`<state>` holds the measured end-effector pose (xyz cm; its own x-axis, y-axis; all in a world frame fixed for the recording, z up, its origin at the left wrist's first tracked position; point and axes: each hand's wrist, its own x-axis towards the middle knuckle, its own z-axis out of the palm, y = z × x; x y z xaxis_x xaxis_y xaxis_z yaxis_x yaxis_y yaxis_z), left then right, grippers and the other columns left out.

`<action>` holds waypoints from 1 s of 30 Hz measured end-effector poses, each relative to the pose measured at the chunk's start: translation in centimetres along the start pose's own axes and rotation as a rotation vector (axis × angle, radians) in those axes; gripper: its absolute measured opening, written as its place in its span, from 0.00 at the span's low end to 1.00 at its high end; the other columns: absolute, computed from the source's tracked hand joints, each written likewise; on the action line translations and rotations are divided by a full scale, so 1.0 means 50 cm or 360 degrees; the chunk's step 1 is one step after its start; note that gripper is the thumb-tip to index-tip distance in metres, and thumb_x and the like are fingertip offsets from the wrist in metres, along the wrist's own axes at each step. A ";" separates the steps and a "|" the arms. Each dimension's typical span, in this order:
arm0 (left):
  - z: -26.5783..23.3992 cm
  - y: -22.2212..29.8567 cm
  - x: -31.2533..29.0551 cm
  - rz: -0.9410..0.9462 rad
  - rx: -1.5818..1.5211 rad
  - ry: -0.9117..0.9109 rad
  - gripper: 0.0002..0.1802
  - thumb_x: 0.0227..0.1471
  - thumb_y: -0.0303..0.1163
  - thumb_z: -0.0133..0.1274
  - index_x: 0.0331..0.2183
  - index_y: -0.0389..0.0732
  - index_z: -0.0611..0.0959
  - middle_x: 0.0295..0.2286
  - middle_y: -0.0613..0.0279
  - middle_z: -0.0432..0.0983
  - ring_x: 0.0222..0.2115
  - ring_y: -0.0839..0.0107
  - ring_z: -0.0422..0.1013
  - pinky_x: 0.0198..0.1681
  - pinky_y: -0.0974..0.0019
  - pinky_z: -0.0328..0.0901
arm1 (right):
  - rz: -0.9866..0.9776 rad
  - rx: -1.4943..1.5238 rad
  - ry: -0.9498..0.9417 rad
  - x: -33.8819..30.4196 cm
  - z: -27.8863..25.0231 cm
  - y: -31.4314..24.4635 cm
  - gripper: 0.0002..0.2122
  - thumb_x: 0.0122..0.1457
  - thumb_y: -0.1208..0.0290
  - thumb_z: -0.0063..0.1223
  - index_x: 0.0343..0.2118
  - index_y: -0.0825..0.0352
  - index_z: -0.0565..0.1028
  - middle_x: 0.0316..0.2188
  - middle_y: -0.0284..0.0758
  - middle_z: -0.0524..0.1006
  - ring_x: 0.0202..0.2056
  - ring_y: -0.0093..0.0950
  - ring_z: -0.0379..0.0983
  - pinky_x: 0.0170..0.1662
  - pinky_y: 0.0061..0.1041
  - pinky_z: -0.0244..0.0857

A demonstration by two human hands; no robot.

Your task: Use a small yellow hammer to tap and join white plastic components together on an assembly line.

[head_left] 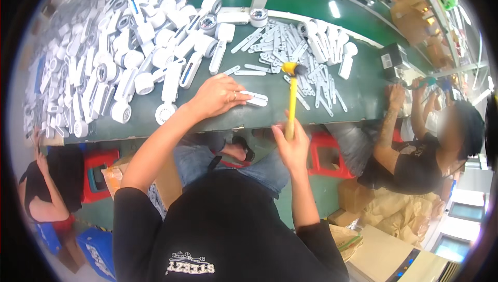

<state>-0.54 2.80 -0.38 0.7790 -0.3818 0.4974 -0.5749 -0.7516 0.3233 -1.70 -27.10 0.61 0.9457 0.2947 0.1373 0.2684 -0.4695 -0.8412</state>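
Note:
My left hand (220,95) is closed over a small white plastic handle piece (258,99) with a slot along it, pressing it to the green tabletop near the front edge. A ring shows on one finger. My right hand (294,144) grips a mallet (293,95) by its yellow shaft, holding it upright at the table's edge. The mallet's yellow and black head stands up to the right of the handle piece. Beyond both hands lies a loose pile of flat grey-white plastic strips (280,43).
Many white handheld fans (124,59) are heaped across the left of the green table (233,118). More white fan bodies (327,43) lie at the back right, near a black box (394,56). Co-workers sit left and right (415,152). Red stools (329,155) and cardboard boxes (355,196) stand below.

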 end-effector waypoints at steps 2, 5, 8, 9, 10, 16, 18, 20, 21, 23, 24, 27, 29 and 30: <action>-0.005 -0.001 0.005 0.0081 -0.0062 -0.0082 0.14 0.52 0.36 0.67 0.43 0.54 0.92 0.39 0.70 0.86 0.40 0.66 0.79 0.47 0.60 0.70 | 0.0288 0.0368 -0.0126 0.065 0.029 0.006 0.22 0.62 0.71 0.68 0.59 0.65 0.77 0.26 0.27 0.79 0.20 0.16 0.71 0.22 0.20 0.64; 0.004 0.010 0.017 0.0135 -0.0139 -0.0099 0.15 0.51 0.36 0.67 0.43 0.53 0.92 0.39 0.69 0.86 0.39 0.64 0.78 0.51 0.59 0.69 | 0.0642 0.0291 -0.0457 0.104 0.047 -0.017 0.17 0.61 0.68 0.68 0.50 0.69 0.79 0.24 0.33 0.80 0.19 0.20 0.74 0.24 0.26 0.68; 0.013 0.016 0.016 -0.0014 -0.0076 -0.0047 0.16 0.52 0.38 0.67 0.44 0.50 0.92 0.40 0.69 0.86 0.42 0.66 0.77 0.54 0.59 0.68 | 0.0098 0.0139 -0.0123 0.089 0.082 0.034 0.15 0.62 0.68 0.66 0.49 0.69 0.80 0.31 0.45 0.82 0.29 0.37 0.80 0.36 0.38 0.73; 0.015 0.015 0.012 -0.0006 -0.0070 -0.0038 0.16 0.52 0.38 0.67 0.44 0.50 0.92 0.40 0.69 0.86 0.42 0.66 0.77 0.54 0.59 0.68 | 0.0086 0.0135 -0.0117 0.086 0.091 0.040 0.15 0.62 0.68 0.66 0.49 0.69 0.80 0.31 0.45 0.82 0.29 0.37 0.80 0.36 0.38 0.73; 0.018 0.010 0.010 0.0003 -0.0031 -0.0053 0.16 0.53 0.38 0.66 0.44 0.50 0.91 0.41 0.70 0.86 0.42 0.66 0.78 0.55 0.59 0.67 | -0.0056 0.0028 -0.0034 0.085 0.100 0.047 0.16 0.62 0.68 0.66 0.49 0.69 0.79 0.33 0.47 0.82 0.32 0.40 0.80 0.39 0.39 0.73; 0.020 -0.015 -0.005 0.0051 -0.0107 -0.0017 0.14 0.58 0.39 0.63 0.46 0.50 0.91 0.44 0.68 0.87 0.43 0.65 0.78 0.59 0.57 0.64 | 0.0026 0.0159 -0.0093 0.096 0.100 0.054 0.15 0.63 0.69 0.66 0.51 0.68 0.80 0.22 0.29 0.77 0.18 0.17 0.70 0.22 0.23 0.64; 0.014 -0.008 -0.001 -0.0056 -0.0315 -0.0033 0.12 0.63 0.38 0.59 0.46 0.51 0.90 0.44 0.65 0.87 0.43 0.63 0.78 0.60 0.56 0.61 | 0.0327 0.0368 -0.0249 0.105 0.086 0.047 0.17 0.63 0.70 0.66 0.53 0.66 0.80 0.23 0.27 0.77 0.18 0.15 0.68 0.20 0.20 0.62; 0.005 0.000 -0.001 -0.0077 -0.0261 -0.0016 0.11 0.64 0.37 0.58 0.45 0.51 0.90 0.42 0.65 0.87 0.44 0.64 0.79 0.60 0.56 0.60 | 0.0328 0.0430 -0.0269 0.107 0.080 0.035 0.17 0.63 0.71 0.66 0.54 0.66 0.80 0.23 0.26 0.77 0.18 0.15 0.68 0.20 0.20 0.62; 0.006 0.008 -0.001 -0.0038 -0.0244 0.0028 0.10 0.64 0.36 0.57 0.44 0.49 0.90 0.41 0.66 0.87 0.44 0.65 0.79 0.58 0.56 0.63 | 0.0335 0.0499 -0.0303 0.106 0.077 0.030 0.17 0.63 0.71 0.66 0.54 0.66 0.80 0.23 0.26 0.77 0.17 0.15 0.68 0.20 0.20 0.62; 0.016 0.017 -0.002 0.0010 -0.0191 0.0050 0.10 0.64 0.35 0.57 0.43 0.48 0.90 0.40 0.67 0.87 0.43 0.65 0.80 0.56 0.57 0.65 | 0.0349 0.0487 -0.0333 0.110 0.073 0.018 0.18 0.62 0.72 0.67 0.55 0.67 0.79 0.24 0.26 0.77 0.18 0.15 0.68 0.20 0.19 0.62; 0.021 0.019 -0.002 0.0058 -0.0149 0.0060 0.10 0.63 0.35 0.57 0.43 0.47 0.90 0.39 0.68 0.87 0.42 0.65 0.80 0.54 0.58 0.67 | 0.0353 0.0431 -0.0356 0.110 0.071 0.013 0.18 0.62 0.72 0.66 0.55 0.67 0.79 0.23 0.27 0.77 0.18 0.15 0.69 0.21 0.20 0.63; 0.010 0.044 0.009 -0.0141 -0.0143 0.0081 0.11 0.63 0.35 0.56 0.42 0.45 0.90 0.38 0.63 0.87 0.41 0.60 0.81 0.50 0.58 0.72 | 0.0372 0.0436 -0.0348 0.099 0.062 0.011 0.18 0.62 0.72 0.66 0.55 0.68 0.79 0.22 0.27 0.77 0.19 0.16 0.70 0.21 0.21 0.63; -0.012 0.050 0.007 -0.0131 -0.0096 0.0159 0.12 0.66 0.36 0.54 0.44 0.46 0.90 0.37 0.58 0.87 0.37 0.62 0.81 0.44 0.61 0.73 | 0.0377 0.0507 -0.0350 0.100 0.067 0.008 0.18 0.62 0.72 0.66 0.55 0.68 0.79 0.22 0.27 0.77 0.18 0.15 0.70 0.20 0.20 0.63; -0.043 0.072 0.015 -0.0639 -0.0451 0.0262 0.12 0.67 0.35 0.54 0.45 0.46 0.90 0.35 0.59 0.87 0.35 0.68 0.80 0.41 0.64 0.72 | 0.0406 0.0507 -0.0350 0.101 0.065 0.013 0.17 0.61 0.72 0.67 0.53 0.67 0.80 0.22 0.27 0.77 0.19 0.15 0.70 0.21 0.20 0.63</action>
<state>-2.54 0.98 2.88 0.9156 0.0136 0.4019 -0.3017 -0.6376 0.7089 2.63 -23.21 -0.94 0.9035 0.3888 -0.1802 -0.0699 -0.2811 -0.9571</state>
